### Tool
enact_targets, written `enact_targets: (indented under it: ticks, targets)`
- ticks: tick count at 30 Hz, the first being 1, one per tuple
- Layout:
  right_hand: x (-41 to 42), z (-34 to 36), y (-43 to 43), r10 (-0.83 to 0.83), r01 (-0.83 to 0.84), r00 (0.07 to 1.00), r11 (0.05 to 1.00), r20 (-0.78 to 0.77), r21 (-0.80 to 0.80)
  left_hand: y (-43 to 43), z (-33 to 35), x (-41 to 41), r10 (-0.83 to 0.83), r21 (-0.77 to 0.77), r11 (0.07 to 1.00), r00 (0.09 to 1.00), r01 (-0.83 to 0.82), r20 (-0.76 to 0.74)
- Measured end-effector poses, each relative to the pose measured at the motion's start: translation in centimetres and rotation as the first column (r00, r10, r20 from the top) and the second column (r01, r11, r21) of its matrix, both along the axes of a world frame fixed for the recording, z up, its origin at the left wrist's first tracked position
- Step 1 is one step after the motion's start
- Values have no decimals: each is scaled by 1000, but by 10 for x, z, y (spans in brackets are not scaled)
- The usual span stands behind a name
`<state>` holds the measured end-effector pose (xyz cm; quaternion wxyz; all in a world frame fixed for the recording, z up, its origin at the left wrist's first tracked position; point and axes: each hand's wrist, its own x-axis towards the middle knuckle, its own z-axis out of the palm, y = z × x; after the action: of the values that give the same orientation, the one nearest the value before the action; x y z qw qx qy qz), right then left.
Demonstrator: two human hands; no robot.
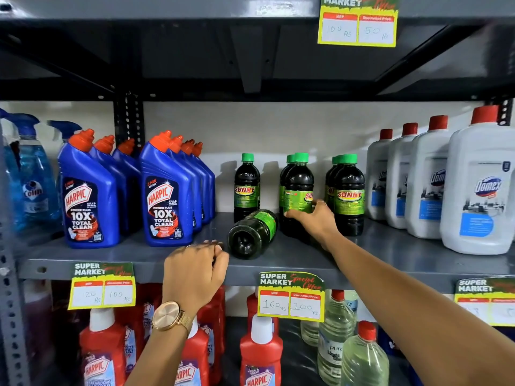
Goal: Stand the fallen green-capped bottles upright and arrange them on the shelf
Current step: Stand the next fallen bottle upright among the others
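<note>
One green-capped bottle (252, 234) lies on its side on the shelf (390, 254), base toward the front. The right hand (312, 218) grips an upright bottle (298, 190) at its label; the left hand (195, 271) rests loosely curled beside the fallen one. Full, smooth plastic likely feels heavy and slippery; the labelled middle looks the best hold.

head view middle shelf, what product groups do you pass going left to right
Colin spray bottles → blue Harpic bottles → lone upright Sunny bottle → fallen Sunny bottle → Sunny bottle under the right hand → right pair of Sunny bottles → white Domex bottles
</note>
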<state>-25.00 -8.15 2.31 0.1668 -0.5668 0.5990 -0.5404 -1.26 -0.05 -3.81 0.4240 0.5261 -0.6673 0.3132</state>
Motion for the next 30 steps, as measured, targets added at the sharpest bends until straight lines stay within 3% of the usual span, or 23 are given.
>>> enact_targets:
  ticks: [2, 10, 14, 30]
  targets:
    - [-2, -1, 0, 33, -33, 999, 999, 24, 25, 1, 0, 0, -4, 1, 1000, 1000, 4, -1]
    - [-1, -7, -7, -68, 71, 988, 997, -137, 17, 1, 1, 0, -16, 6, 1000, 1000, 16, -10]
    - [0, -4, -5, 8, -9, 1000, 995, 12, 95, 0, 0, 0, -15, 10, 1000, 1000, 15, -11]
    - [-4, -7, -9, -52, 71, 977, 994, -205, 89, 0, 0, 0, -20, -23, 1000, 1000, 20, -19]
